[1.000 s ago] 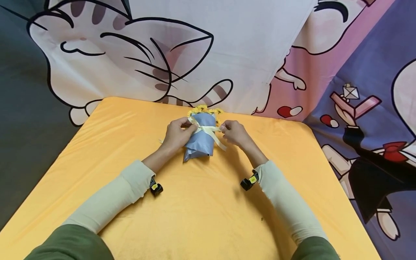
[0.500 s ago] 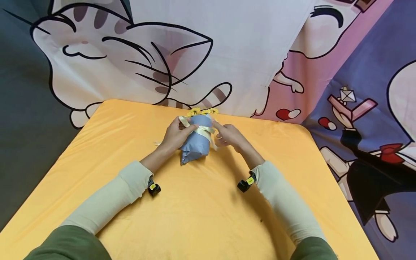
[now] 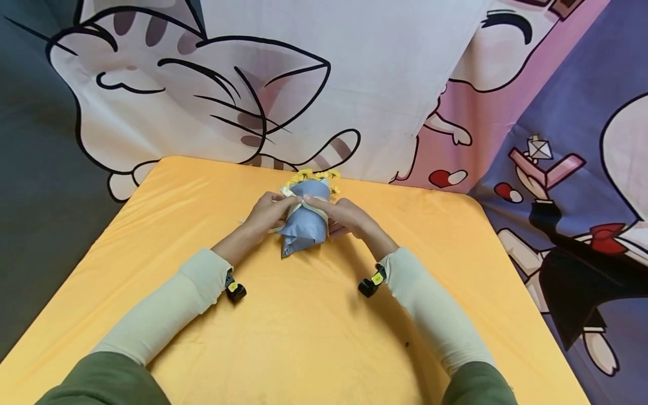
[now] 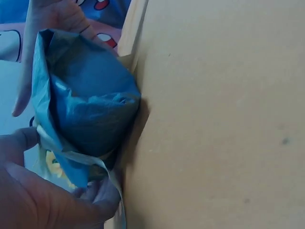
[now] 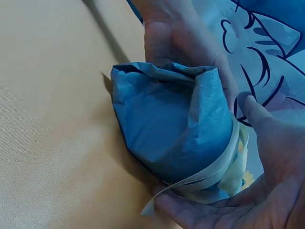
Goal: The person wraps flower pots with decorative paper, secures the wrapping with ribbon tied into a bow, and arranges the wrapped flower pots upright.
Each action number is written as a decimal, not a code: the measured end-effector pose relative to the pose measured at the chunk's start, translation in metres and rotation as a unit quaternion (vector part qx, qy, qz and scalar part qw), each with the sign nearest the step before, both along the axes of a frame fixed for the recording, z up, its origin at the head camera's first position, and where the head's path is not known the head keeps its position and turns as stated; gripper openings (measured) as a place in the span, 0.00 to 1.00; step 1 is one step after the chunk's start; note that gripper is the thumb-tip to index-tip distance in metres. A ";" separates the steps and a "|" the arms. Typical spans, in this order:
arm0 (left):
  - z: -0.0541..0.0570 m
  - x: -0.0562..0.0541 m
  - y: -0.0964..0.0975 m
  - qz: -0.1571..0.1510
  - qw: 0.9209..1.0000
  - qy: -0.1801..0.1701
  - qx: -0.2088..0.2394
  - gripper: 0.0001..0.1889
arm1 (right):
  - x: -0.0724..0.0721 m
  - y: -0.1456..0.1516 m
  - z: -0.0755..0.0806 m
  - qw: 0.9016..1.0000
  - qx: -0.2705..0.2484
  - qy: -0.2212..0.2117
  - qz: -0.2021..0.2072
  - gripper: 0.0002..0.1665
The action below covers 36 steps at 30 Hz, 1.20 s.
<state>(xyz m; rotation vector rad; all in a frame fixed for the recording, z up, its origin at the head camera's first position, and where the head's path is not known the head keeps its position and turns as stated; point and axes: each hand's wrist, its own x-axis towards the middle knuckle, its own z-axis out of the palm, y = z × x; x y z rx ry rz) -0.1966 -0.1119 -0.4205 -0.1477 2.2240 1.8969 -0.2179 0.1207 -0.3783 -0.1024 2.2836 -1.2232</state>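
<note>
A small bouquet (image 3: 302, 225), yellow flowers (image 3: 331, 175) in blue wrapping paper, lies on the yellow-covered table with its flower end pointing away from me. Round its middle runs a pale cream ribbon (image 5: 209, 174), one loose end hanging near the right fingers. My left hand (image 3: 265, 214) holds the bouquet from the left, thumb at the ribbon and fingers curled round the side. From the right, my right hand (image 3: 349, 216) cups it, fingers beneath and thumb over the front. Both thumb tips nearly meet over the ribbon, hiding the knot in the head view.
The yellow table (image 3: 304, 337) stretches toward me on both sides of the arms. Behind it hangs a cloth backdrop (image 3: 385, 73) with cartoon cats, close to the flowers. Black wrist cameras (image 3: 235, 289) sit on both wrists.
My right hand has let go of the ribbon end it pinched and moved left, round the bouquet. The left thumb has shifted toward the middle. The bouquet has moved slightly left.
</note>
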 end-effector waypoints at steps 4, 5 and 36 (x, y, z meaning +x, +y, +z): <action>0.004 -0.006 -0.007 -0.054 0.995 -0.081 0.001 0.31 | -0.003 -0.002 -0.006 1.000 0.013 -0.004 0.006 0.43; 0.005 -0.007 -0.008 -0.068 0.993 -0.101 -0.005 0.35 | -0.003 -0.001 -0.007 1.000 0.018 -0.003 0.008 0.43; 0.025 -0.011 0.001 -0.068 0.997 0.020 -0.008 0.34 | -0.012 0.015 -0.001 0.983 -0.108 0.139 0.059 0.40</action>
